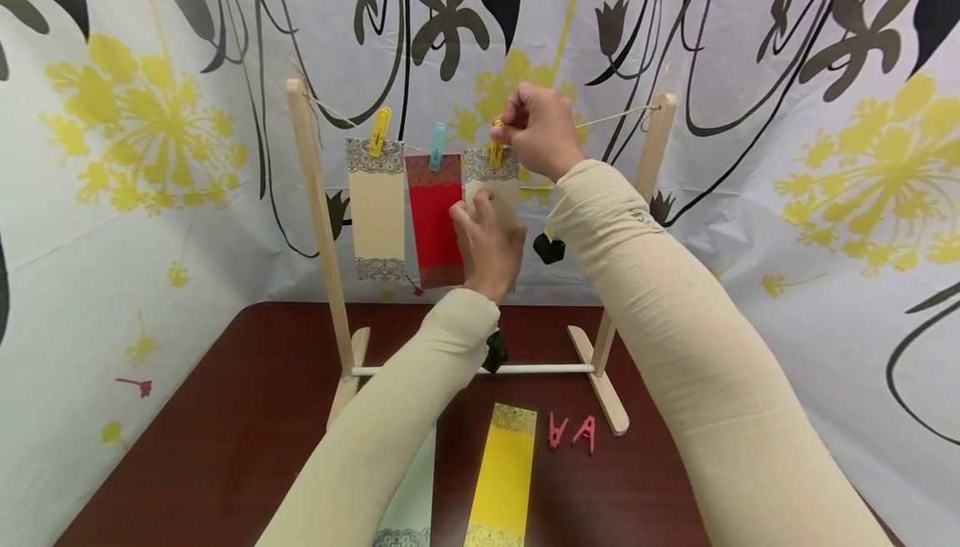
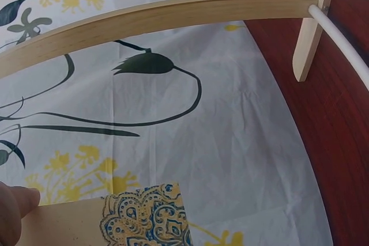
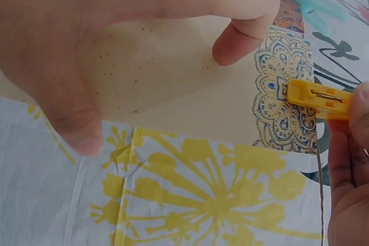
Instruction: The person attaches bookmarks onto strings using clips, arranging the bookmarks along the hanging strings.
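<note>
My right hand (image 1: 542, 132) pinches a yellow clothespin (image 3: 317, 99) clipped over the top of a cream card (image 3: 167, 79) with a patterned border, on the string. Lower down, my left hand (image 1: 491, 251) is in front of that card, its fingers bent and thumb spread; whether the fingertips press on it I cannot tell. The same hand (image 2: 14, 211) shows at the left wrist view's edge, near the card's bottom border (image 2: 147, 216). Beside it hang a red card (image 1: 435, 226) under a light blue clothespin (image 1: 437, 147) and a beige card (image 1: 377, 218) under a yellow clothespin (image 1: 379, 132).
The string (image 1: 615, 117) runs between two wooden posts (image 1: 318, 213), joined below by a white rod (image 1: 543, 369). On the dark red table (image 1: 202, 397) lie a yellow card (image 1: 504, 472), a pale card (image 1: 412, 489) partly behind the left sleeve, and two pink clothespins (image 1: 556, 431).
</note>
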Available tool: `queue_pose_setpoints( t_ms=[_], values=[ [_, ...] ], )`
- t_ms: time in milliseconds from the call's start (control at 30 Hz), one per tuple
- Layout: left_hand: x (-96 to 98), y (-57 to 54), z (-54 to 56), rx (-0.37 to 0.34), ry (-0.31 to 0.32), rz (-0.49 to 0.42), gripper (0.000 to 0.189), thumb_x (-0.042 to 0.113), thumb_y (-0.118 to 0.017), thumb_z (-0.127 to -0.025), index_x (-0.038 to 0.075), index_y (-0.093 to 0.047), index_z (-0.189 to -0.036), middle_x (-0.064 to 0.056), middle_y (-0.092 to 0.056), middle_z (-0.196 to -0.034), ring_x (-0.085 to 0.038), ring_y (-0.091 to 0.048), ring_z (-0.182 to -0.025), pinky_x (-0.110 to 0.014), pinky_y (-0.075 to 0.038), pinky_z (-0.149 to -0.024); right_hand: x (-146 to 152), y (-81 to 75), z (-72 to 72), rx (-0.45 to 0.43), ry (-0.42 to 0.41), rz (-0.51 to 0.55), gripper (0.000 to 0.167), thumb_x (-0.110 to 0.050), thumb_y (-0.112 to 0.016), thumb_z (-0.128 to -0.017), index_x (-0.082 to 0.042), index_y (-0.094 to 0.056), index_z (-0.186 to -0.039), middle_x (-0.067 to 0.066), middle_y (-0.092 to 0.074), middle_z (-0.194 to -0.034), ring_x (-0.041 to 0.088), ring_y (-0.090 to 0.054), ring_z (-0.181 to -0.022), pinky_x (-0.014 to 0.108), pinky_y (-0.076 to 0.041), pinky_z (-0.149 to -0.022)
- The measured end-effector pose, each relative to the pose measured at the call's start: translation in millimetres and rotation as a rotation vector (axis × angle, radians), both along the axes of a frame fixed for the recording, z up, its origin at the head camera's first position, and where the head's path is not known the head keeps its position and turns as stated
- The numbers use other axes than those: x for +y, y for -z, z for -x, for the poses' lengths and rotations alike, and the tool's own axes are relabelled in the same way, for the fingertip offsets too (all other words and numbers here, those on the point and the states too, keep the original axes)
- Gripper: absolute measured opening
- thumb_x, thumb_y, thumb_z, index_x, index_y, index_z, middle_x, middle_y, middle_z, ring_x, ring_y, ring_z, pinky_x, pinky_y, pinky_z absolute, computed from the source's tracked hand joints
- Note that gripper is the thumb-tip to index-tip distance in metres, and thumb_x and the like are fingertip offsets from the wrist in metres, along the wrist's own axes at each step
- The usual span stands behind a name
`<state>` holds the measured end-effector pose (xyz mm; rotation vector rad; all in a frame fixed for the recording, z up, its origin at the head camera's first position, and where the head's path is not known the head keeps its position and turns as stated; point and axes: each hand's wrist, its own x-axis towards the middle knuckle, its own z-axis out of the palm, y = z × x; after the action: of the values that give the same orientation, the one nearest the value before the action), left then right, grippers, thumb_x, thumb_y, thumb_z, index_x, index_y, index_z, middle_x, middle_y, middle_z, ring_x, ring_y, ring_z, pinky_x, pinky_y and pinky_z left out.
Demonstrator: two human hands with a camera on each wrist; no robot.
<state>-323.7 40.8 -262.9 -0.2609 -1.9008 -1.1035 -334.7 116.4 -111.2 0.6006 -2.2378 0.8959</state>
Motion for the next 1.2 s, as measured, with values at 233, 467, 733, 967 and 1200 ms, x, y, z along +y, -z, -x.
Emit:
queue_pose_setpoints(
  t_ms=[233,467,733,967,1200],
  values=[
    [-1.4,1.2,-2.1,-0.063,-0.021,0.024,0.06,0.016,-0.08,-0.079,0.007,-0.041,-0.124,-0.023,-0.035,-0.121,-0.04,-0.049,-0.106,-0.048,-0.048,-0.087,3.9,-1.1,0.5,-0.072,-0.015,-0.054,0.023,-0.01,-0.076,-0.084,-0.006,-0.053,-0.084,0.007,-0.066,-0.09,0.013,-0.063,-0.08,0.023,-0.047,-0.071],
    [-0.9,2.2,-3.1,-0.081,-0.036,0.042,0.062,0.019,-0.08,-0.08,0.009,-0.04,-0.126,-0.021,-0.035,-0.122,-0.038,-0.05,-0.106,-0.047,-0.049,-0.086,5.8,-1.6,-1.3,-0.158,-0.035,-0.056,0.025,-0.015,-0.074,-0.087,-0.002,-0.055,-0.1,0.008,-0.063,-0.098,0.017,-0.062,-0.09,0.027,-0.048,-0.078],
    [0.9,2.4,-6.8,-0.093,-0.078,0.078,0.063,0.021,-0.082,-0.078,0.01,-0.039,-0.123,-0.023,-0.035,-0.122,-0.039,-0.052,-0.102,-0.047,-0.049,-0.085,4.8,-4.2,-5.7,-0.203,-0.02,-0.087,0.03,-0.019,-0.068,-0.091,-0.002,-0.055,-0.111,0.011,-0.062,-0.108,0.019,-0.061,-0.098,0.031,-0.047,-0.084],
    [1.7,4.2,-10.7,-0.12,-0.115,0.127,0.065,0.025,-0.082,-0.078,0.012,-0.037,-0.123,-0.025,-0.035,-0.125,-0.041,-0.049,-0.106,-0.051,-0.045,-0.086,5.4,-5.2,-8.3,-0.205,-0.007,-0.093,0.029,-0.02,-0.066,-0.092,-0.003,-0.054,-0.112,0.012,-0.062,-0.111,0.02,-0.061,-0.101,0.033,-0.047,-0.086],
    [2.5,11.0,-14.0,-0.094,-0.117,0.153,0.064,0.026,-0.081,-0.079,0.011,-0.036,-0.122,-0.027,-0.031,-0.131,-0.041,-0.039,-0.12,-0.051,-0.039,-0.094,6.7,-1.9,-7.4,-0.188,-0.029,-0.076,0.027,-0.018,-0.066,-0.092,-0.001,-0.054,-0.11,0.013,-0.062,-0.11,0.022,-0.061,-0.101,0.034,-0.047,-0.087]
  ],
)
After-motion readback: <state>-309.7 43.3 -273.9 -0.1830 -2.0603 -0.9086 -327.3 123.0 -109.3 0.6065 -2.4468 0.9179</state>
